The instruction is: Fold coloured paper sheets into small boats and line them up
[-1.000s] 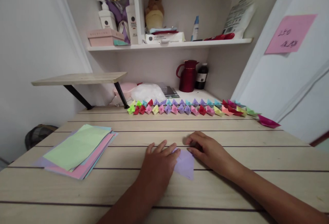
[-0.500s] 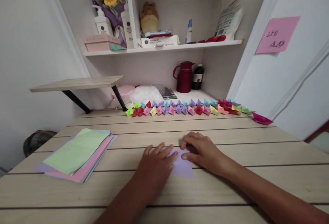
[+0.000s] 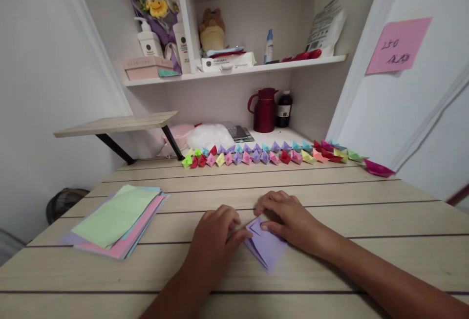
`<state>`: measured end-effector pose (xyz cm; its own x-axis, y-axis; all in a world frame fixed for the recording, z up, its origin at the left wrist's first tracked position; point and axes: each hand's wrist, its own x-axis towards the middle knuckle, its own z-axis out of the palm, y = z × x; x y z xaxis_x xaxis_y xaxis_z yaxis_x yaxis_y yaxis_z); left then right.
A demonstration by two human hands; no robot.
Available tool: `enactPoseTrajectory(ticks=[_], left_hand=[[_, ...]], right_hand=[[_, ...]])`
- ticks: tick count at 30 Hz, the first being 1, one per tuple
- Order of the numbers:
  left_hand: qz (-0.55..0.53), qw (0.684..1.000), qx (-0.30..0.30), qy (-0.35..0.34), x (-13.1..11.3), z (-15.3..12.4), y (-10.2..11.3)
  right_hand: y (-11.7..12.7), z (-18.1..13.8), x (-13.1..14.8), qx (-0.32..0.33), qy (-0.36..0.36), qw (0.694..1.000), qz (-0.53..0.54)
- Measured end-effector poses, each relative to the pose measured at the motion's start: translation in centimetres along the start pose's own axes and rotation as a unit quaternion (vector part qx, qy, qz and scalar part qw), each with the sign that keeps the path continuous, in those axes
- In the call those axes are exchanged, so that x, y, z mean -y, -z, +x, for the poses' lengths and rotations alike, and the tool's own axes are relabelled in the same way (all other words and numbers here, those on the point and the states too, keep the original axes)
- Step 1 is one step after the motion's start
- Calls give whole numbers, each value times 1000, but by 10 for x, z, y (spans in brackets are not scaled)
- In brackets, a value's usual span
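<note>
A folded sheet of purple paper (image 3: pixel 269 248) lies on the table, roughly diamond-shaped, with layered flaps along its left side. My right hand (image 3: pixel 289 216) holds it at the top, thumb pressed on the paper and index finger curled around the upper corner. At the left corner is my left hand (image 3: pixel 216 233), its thumb tip touching the paper's edge. The other left fingers are bent, with a gap between them and the thumb. Further left rests a stack of coloured paper sheets (image 3: pixel 119 216), light green on top.
Folded paper boats (image 3: pixel 256 157) in many colours line the table's back in two rows. A small raised wooden shelf (image 3: pixel 117 124) stands at the back left. Behind are a red jug (image 3: pixel 264 110), a dark bottle (image 3: pixel 283 109) and a white cabinet shelf (image 3: pixel 286 65).
The purple paper has turned, one corner now pointing toward me with its flaps showing. My left hand went from lying flat on it to bent fingers at its left edge. The view shifted slightly.
</note>
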<state>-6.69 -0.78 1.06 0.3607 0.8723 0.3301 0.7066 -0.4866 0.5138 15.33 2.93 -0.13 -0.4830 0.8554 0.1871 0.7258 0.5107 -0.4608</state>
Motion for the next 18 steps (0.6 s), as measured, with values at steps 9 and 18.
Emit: enactPoseTrajectory(ticks=[9, 18], left_hand=[[51, 997, 39, 44, 5, 3, -12], [64, 995, 58, 53, 2, 3, -11]], right_hand=[[-3, -4, 9, 0, 20, 1000, 8], [-3, -4, 11, 4, 16, 1000, -5]])
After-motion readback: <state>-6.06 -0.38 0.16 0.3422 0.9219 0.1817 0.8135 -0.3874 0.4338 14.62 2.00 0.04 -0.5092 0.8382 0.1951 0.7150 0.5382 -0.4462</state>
